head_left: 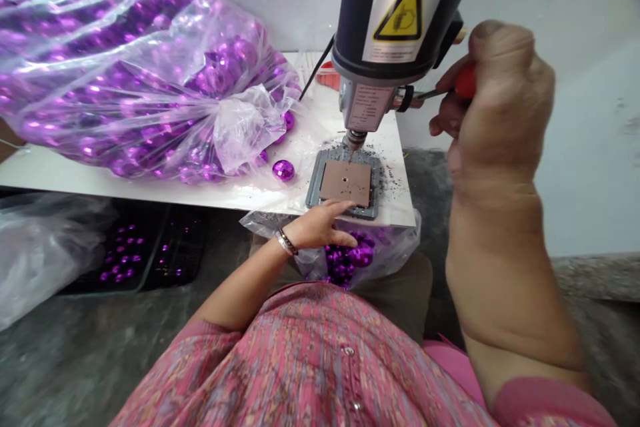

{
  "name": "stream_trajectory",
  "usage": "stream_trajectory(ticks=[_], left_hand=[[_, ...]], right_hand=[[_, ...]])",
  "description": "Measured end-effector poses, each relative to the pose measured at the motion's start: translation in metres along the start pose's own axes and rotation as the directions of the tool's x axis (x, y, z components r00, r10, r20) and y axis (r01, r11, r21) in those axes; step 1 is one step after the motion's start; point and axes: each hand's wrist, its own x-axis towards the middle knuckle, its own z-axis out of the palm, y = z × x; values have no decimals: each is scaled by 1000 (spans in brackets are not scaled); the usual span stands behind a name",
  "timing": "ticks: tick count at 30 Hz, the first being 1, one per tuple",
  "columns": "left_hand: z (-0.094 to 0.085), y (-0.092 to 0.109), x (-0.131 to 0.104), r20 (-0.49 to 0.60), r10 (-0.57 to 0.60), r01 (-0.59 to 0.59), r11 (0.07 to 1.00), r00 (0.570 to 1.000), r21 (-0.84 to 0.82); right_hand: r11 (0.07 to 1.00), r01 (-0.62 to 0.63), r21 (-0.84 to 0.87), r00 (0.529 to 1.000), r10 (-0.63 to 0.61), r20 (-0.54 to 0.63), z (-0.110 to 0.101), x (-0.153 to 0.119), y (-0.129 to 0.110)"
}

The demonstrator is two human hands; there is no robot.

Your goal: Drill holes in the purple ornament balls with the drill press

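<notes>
A small bench drill press (370, 107) stands at the table's right end, its bit above a brown square board (335, 183) with a small hole. The board lies on the grey metal base (314, 187). My left hand (325, 223) has its fingers stretched over the board's front edge, thumb apart, holding nothing. Just below the thumb, purple faceted balls (363, 252) lie in an open clear bag (400, 240) on my lap. At the right, my right hand (503, 93) is closed around the red knob (466, 80) of the drill press lever (427, 95).
A large clear bag of shiny purple balls (150, 80) fills the table's left side. One loose purple ball (283, 170) rests beside the base. Dark shavings (393, 180) are scattered on the white table (225, 199). Black crates (150, 247) with purple balls sit below left.
</notes>
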Motion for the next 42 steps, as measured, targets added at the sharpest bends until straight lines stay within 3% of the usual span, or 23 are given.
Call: stream_trajectory(ticks=[2, 3, 4, 6, 7, 8, 9, 13, 15, 17, 20, 22, 25, 29, 35, 38, 41, 42], left_hand=[[-12, -13, 0, -174, -47, 53, 998, 984, 29], [-22, -21, 2, -302, -80, 102, 993, 950, 56], [-33, -29, 3, -438, -117, 168, 983, 891, 79], [-56, -45, 7, -662, -181, 322, 942, 727, 95], [-65, -53, 9, -720, -203, 380, 920, 664, 91], [-73, -59, 11, -741, -228, 425, 901, 632, 85], [-78, -65, 12, -733, -259, 458, 885, 629, 80], [-80, -78, 13, -617, -364, 485, 874, 698, 34], [-76, -78, 9, -588, -399, 416, 902, 703, -115], [-73, -74, 4, -518, -438, 259, 887, 735, -383], [-66, -65, -2, -357, -426, 34, 680, 831, -732], [-60, -59, -3, -274, -399, -9, 554, 875, -833], [-47, -54, 0, -200, -371, -2, 471, 907, -882], [-33, -52, 5, -140, -356, 44, 464, 924, -885], [-29, -42, 11, -138, -364, 28, 416, 921, -909], [-37, -48, -15, -125, -397, 71, 443, 909, -894], [-51, -76, -79, -88, -457, 159, 476, 885, -865], [-59, -91, -107, -121, -510, 164, 477, 851, -863]], right_hand=[[1000, 5, 10, 1000, -5, 6, -1, -2, 0], [1000, 8, 14, 1000, -8, 5, -1, -3, 0], [1000, 12, 17, 1000, -12, 1, -1, -4, 0], [999, 22, 25, 1000, -22, -15, -1, -4, 3], [999, 29, 30, 999, -28, -22, 0, -5, 4], [999, 37, 35, 999, -36, -27, 0, -5, 6], [998, 45, 39, 999, -44, -30, 0, -5, 7], [996, 78, 45, 997, -77, -29, 0, -5, 11], [995, 94, 45, 995, -93, -27, -1, -6, 12], [993, 109, 35, 994, -108, -26, -1, -7, 14], [990, 141, 11, 990, -141, -17, -2, -9, 17], [988, 157, 4, 988, -157, -6, -3, -10, 19], [987, 160, 1, 987, -160, -7, -4, -11, 22], [985, 172, 4, 985, -172, -9, -5, -11, 25], [986, 160, 41, 987, -160, -12, -4, -13, 24], [990, 135, 49, 991, -135, -8, -3, -15, 22], [990, 134, 51, 991, -133, -15, -3, -16, 22], [990, 135, 49, 991, -134, -21, -3, -16, 23]])
